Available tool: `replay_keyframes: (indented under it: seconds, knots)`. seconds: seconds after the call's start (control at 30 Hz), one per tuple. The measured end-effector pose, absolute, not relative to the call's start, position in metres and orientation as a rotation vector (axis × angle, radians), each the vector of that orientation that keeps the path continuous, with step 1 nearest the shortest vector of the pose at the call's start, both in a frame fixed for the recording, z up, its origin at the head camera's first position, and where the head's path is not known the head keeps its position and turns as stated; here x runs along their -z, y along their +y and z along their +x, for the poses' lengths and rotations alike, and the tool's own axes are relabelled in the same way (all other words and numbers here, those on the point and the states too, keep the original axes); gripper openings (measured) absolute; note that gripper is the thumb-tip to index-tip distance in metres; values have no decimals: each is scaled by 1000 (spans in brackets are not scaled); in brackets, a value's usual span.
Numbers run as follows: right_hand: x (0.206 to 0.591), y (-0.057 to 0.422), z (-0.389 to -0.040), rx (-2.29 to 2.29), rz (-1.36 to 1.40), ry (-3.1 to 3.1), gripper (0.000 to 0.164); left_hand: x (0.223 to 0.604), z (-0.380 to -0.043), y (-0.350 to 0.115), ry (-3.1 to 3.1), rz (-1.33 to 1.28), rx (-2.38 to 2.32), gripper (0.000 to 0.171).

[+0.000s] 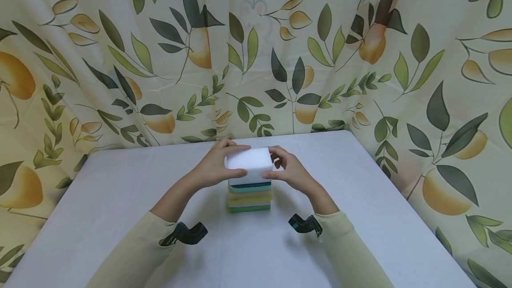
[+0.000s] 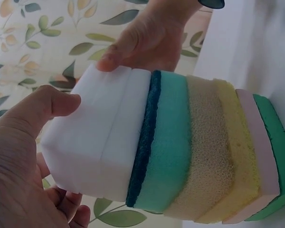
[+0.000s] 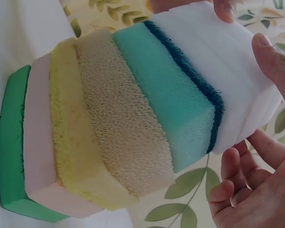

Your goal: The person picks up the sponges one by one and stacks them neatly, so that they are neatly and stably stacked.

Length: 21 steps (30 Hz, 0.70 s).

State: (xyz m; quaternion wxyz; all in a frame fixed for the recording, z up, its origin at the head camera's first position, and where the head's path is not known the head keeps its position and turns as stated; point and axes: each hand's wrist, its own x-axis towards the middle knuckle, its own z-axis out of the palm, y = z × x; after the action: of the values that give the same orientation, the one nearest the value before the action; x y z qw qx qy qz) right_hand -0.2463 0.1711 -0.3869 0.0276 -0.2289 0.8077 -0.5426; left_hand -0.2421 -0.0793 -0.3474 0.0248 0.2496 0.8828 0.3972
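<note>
A stack of sponges stands in the middle of the white-covered table (image 1: 132,217). At its top are white sponge blocks (image 1: 249,160), with a seam between two layers in the left wrist view. Below them come a teal sponge (image 2: 167,137) with a dark blue scouring face, a coarse beige sponge (image 2: 211,147), a yellow sponge (image 2: 240,147), a pale pink layer (image 2: 260,152) and a green layer (image 3: 12,142) at the bottom. My left hand (image 1: 214,166) grips the upper white block's left side, thumb in front. From the right, my right hand (image 1: 292,171) holds the same block, thumb in front.
A curtain (image 1: 256,66) printed with leaves and fruit hangs behind the table and along its sides. Each wrist carries a small black camera, one on the left sleeve (image 1: 140,243) and one on the right sleeve (image 1: 348,243).
</note>
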Motion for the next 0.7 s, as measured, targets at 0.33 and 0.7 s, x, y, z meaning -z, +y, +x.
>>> replay_keyframes:
  seconds: [0.33,0.7]
  knots:
    - [375,168,-252,1635,-825,2533,63,349,-244,-82,2726,790,-1235,61]
    - [369,164,-253,1543,-842,2563,59,351,-241,-85,2712,760,-1285,68]
